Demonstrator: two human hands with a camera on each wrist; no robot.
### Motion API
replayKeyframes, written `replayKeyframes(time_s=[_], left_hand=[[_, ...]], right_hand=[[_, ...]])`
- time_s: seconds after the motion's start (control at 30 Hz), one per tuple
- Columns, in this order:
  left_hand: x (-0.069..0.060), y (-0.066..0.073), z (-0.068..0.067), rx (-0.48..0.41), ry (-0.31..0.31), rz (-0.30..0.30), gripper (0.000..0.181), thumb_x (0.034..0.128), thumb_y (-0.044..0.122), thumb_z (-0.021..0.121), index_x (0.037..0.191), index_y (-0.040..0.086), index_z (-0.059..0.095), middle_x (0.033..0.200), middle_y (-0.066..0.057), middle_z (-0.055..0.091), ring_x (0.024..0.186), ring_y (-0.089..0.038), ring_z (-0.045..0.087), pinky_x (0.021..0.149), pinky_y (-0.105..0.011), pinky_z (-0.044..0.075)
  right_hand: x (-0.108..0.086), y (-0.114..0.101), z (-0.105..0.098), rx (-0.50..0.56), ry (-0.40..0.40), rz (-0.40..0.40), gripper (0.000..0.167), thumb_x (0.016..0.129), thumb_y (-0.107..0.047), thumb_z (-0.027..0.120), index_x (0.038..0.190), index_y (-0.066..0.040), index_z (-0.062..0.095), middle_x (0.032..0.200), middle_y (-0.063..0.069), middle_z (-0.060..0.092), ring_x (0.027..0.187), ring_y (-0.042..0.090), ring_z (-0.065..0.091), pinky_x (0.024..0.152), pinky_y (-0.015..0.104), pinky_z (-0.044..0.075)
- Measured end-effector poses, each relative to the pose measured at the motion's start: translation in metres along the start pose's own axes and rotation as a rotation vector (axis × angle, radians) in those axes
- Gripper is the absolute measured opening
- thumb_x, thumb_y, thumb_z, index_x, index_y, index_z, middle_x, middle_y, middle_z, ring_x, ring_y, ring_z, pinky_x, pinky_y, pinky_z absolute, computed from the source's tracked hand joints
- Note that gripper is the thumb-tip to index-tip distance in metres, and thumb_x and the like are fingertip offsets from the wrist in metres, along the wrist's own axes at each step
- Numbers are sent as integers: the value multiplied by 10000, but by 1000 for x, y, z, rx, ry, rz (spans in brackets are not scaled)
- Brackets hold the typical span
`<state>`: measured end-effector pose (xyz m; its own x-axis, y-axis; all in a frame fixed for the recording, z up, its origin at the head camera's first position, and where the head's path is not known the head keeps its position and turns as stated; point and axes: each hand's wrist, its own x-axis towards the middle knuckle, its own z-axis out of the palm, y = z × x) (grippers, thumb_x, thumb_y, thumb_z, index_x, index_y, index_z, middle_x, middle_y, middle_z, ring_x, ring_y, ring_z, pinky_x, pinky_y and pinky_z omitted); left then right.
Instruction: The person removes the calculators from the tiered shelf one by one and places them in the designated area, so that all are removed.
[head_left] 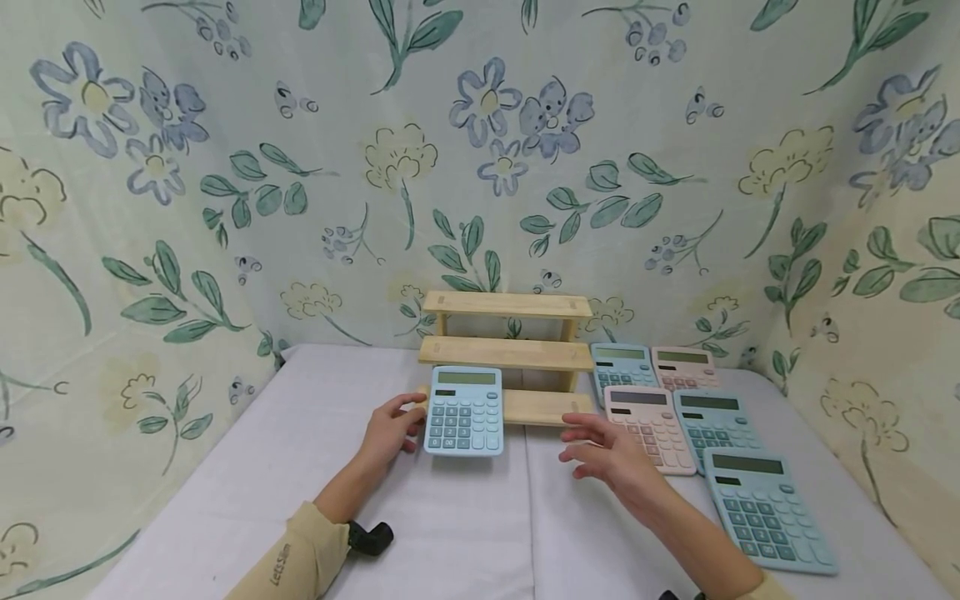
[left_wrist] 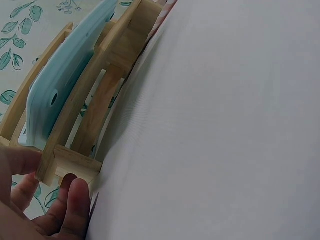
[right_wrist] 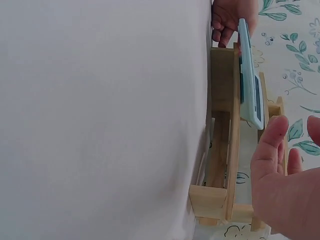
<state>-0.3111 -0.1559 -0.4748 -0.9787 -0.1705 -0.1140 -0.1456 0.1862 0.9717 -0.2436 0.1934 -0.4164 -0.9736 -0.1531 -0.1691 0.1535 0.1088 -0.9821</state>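
Observation:
A light blue calculator (head_left: 463,412) stands tilted back on the lowest board of a three-tier wooden display rack (head_left: 510,353), at its left part. At the left end of that board my left hand (head_left: 392,429) has its fingers and thumb around the wood, close to the calculator's lower corner. In the left wrist view, the fingertips (left_wrist: 27,160) meet the board's end. My right hand (head_left: 611,458) hovers in front of the rack's right end, fingers loosely spread and holding nothing. The right wrist view shows the calculator (right_wrist: 248,75) edge-on, apart from the right hand.
To the right of the rack lie several calculators, among them a pink one (head_left: 651,425) and a blue one (head_left: 768,508) nearest me. A white cloth (head_left: 480,525) with a crease covers the table. Floral fabric (head_left: 337,167) hangs behind and on both sides.

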Motion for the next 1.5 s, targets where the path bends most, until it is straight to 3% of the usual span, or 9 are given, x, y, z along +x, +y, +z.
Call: replayKeyframes(time_s=[0.33,0.97,1.13,1.5], left_hand=[[-1,1,0,7,-3,-5,325,949,241,641,1271,200,668,1034,-106,690,793,-206,598,586,-290,540],[0,-1,1,8,6,-1,320,947,241,644,1264,207,671,1032,-103,694,788,-200,597,583,-287,540],[0,-1,1,7,3,3,318,950,240,640,1265,205,671,1036,-104,690,795,-204,598,584,-289,539],[1,-2,0,3,-2,8,316,951,250,638,1263,211,674,1036,-104,689,787,-201,596,587,-292,539]], right_hand=[[12,4,15,16,-5,-42,519,936,-96,673,1430,-84,516,1307,194,570,1070,290,678,833,363,575],[37,10,44,70,-13,-31,544,900,-51,694,1418,-105,537,1304,217,588,965,249,717,820,368,587],[38,9,53,65,-32,-28,550,902,-46,690,1424,-101,529,1295,204,602,962,259,720,854,409,583],[44,6,72,81,-60,-23,552,886,-50,706,1411,-93,542,1280,200,614,915,234,709,805,383,590]])
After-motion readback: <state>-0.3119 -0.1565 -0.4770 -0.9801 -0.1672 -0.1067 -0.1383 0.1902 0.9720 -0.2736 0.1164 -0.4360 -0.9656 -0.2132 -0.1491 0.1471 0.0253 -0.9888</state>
